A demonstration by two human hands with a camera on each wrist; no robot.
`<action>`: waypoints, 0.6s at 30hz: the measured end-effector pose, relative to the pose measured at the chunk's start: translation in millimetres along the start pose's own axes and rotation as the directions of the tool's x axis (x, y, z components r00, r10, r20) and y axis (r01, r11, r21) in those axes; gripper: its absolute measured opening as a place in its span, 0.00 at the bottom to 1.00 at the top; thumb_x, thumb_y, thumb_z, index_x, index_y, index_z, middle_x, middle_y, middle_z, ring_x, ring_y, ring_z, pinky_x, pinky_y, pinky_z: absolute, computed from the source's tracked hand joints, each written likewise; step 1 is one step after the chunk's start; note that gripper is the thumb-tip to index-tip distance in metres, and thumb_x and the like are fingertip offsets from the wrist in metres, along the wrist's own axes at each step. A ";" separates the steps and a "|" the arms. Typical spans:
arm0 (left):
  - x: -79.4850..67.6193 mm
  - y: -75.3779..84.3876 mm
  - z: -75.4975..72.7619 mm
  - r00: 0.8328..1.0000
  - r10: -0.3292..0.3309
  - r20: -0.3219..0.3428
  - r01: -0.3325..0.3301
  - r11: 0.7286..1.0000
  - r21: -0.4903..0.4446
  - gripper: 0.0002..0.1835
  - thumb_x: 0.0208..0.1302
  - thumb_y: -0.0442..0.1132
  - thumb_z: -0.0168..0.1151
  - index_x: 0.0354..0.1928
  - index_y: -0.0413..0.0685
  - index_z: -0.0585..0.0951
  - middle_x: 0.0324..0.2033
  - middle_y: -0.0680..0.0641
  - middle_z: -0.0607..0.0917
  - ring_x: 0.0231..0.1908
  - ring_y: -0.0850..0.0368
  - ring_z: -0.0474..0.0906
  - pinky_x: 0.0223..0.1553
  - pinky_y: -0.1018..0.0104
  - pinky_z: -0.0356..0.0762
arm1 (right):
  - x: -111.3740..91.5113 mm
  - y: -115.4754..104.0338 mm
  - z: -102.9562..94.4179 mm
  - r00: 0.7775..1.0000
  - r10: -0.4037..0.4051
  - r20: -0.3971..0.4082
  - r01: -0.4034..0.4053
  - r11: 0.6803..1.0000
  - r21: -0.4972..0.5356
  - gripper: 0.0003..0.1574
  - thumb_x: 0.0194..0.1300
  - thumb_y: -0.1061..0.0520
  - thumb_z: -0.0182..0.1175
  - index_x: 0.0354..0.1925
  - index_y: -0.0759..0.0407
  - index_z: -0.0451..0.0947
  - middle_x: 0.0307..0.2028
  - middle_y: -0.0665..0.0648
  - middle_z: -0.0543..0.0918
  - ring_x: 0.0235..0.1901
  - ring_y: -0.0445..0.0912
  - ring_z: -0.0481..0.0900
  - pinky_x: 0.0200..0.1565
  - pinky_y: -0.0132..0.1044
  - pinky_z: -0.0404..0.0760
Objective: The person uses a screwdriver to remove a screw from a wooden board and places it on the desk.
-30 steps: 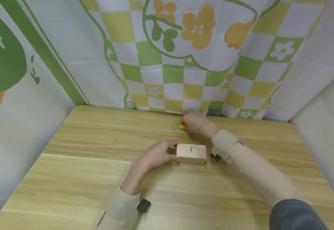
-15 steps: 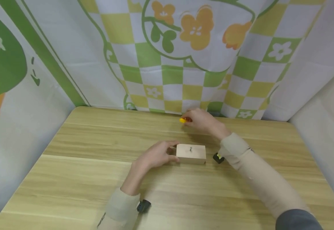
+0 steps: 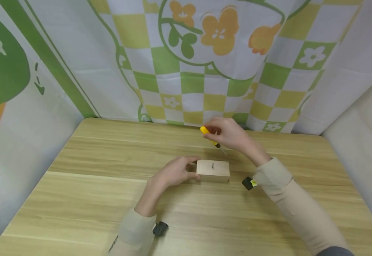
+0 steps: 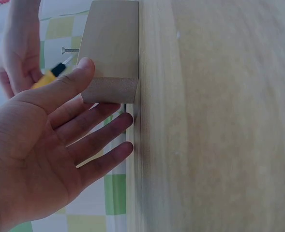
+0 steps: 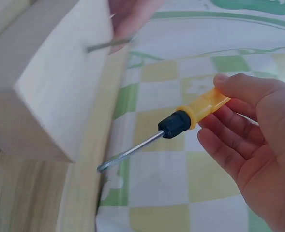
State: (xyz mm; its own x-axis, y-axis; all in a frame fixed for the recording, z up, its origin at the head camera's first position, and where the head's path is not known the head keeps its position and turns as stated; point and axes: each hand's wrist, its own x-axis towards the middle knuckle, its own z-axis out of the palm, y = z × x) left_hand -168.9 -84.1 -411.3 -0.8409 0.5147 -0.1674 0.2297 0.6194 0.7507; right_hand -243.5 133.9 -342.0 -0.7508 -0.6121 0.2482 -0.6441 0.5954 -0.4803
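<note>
A pale wooden block [image 3: 213,173] lies on the table, with a screw [image 4: 70,50] standing partly out of its top face. My left hand [image 3: 173,173] holds the block's left end between thumb and forefinger; its other fingers [image 4: 101,140] are spread. Beyond the block, my right hand [image 3: 234,134] pinches a screwdriver by its yellow handle [image 5: 205,107], raised over the table. The screwdriver's black collar [image 5: 175,124] and metal shaft [image 5: 132,150] point down toward the block's side. In the right wrist view the tip is apart from the screw.
The wood-grain table [image 3: 93,199] reaches back to a hanging cloth [image 3: 192,81] with checks and flowers. White cloth panels [image 3: 61,71] stand at both sides. A black wrist camera [image 3: 160,229] sits on the left cuff, another [image 3: 248,183] on the right.
My right hand has lifted the screwdriver from the table's back edge, and its shaft now tilts down toward the block. The left hand and block have stayed in place.
</note>
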 end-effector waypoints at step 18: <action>-0.8 1.6 -1.4 1.000 -0.013 0.006 0.013 1.000 -0.003 0.35 0.63 0.45 0.69 0.71 0.47 0.70 0.66 0.43 0.77 0.58 0.48 0.81 0.60 0.52 0.78 | -31.9 -27.7 -10.4 0.964 -0.081 -0.253 0.134 0.970 0.201 0.16 0.63 0.59 0.69 0.50 0.58 0.84 0.39 0.51 0.85 0.36 0.40 0.82 0.42 0.31 0.85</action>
State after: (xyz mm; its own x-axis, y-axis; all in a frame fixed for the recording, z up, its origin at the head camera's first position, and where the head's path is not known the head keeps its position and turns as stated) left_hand -168.5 -84.3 -409.1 -0.8408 0.5100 -0.1814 0.2171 0.6246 0.7501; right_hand -203.3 142.3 -328.0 -0.7088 -0.5063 0.4913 -0.6964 0.3907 -0.6020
